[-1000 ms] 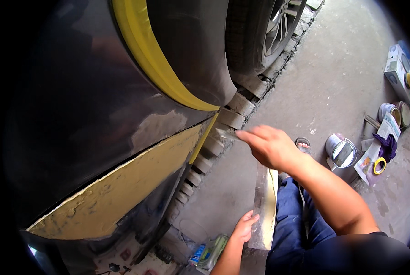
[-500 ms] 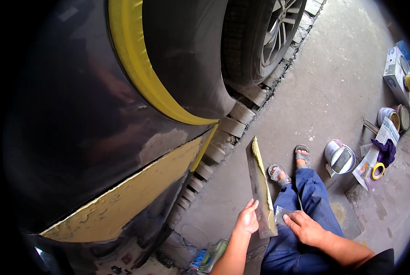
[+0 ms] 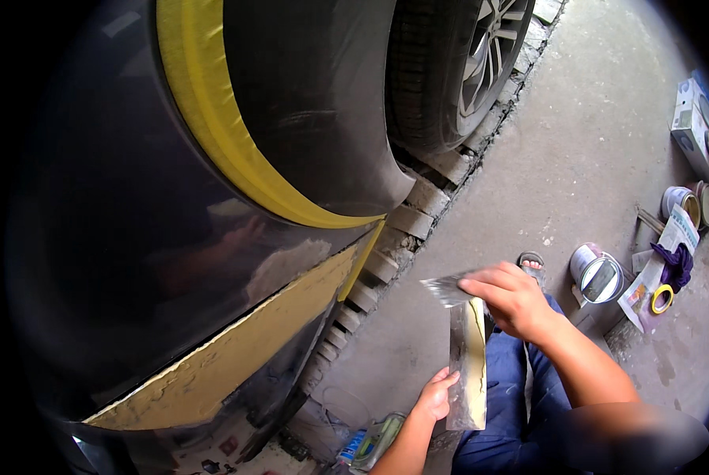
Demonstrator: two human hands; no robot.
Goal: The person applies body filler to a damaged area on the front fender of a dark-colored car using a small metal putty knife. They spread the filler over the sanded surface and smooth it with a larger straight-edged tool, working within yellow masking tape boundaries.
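My left hand [image 3: 435, 394] is closed on the edge of a long, flat metal plate [image 3: 459, 348], its thumb resting over the side. A thick strip of yellow body filler [image 3: 476, 368] runs along this plate. Above the plate's far end, my right hand [image 3: 514, 299] grips a thin metal scraper [image 3: 443, 288] whose blade points left. The hand and scraper hide the far end of the plate, and I cannot tell whether they touch. To the left, a dark car body panel [image 3: 125, 261] carries a wide patch of smoothed yellow filler [image 3: 228, 364] along its lower part.
Yellow masking tape [image 3: 228, 150] lines the wheel arch, beside a tire [image 3: 422, 79]. An open can [image 3: 596, 273] stands on the floor at right, near newspaper [image 3: 644, 289], a purple cloth [image 3: 673, 265] and a tape roll [image 3: 662, 299]. Bottles [image 3: 374, 439] lie low by the car.
My right hand has risen with the scraper from beside the plate's near end to above its far end. The left hand still holds the plate, now shifted slightly nearer.
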